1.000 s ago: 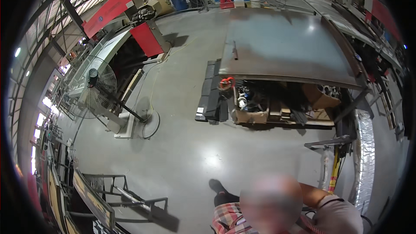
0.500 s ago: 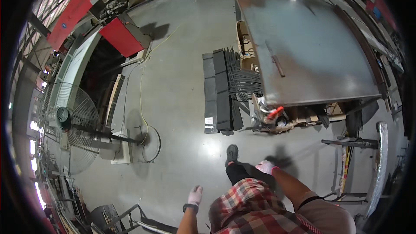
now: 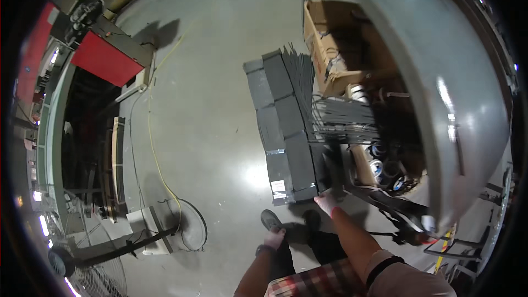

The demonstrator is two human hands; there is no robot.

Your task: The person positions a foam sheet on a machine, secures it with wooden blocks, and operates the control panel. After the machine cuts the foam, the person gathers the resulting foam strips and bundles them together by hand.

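My left hand (image 3: 274, 237), in a pale glove with a dark band at the wrist, hangs over my shoe with its fingers curled and nothing seen in them. My gloved right hand (image 3: 326, 202) is beside the near end of two long dark grey bundles (image 3: 289, 113); touching or apart, I cannot tell, and its fingers are too unclear to read. The bundles lie side by side on the floor, banded across, with a white label on the left one. Thin dark strips (image 3: 344, 118) spread from them toward the right.
At right stands a large metal-topped table (image 3: 462, 77), with an open cardboard box (image 3: 324, 55) and several round spools (image 3: 379, 168) under its edge. On the left are a red machine cabinet (image 3: 107, 59), a yellow cable (image 3: 154, 143) on the floor and a fan (image 3: 88, 258) with a round base.
I have moved closer to the bundles, and the view has tilted down and shifted. My right hand is now by their near end; my left hand has come in nearer my legs.
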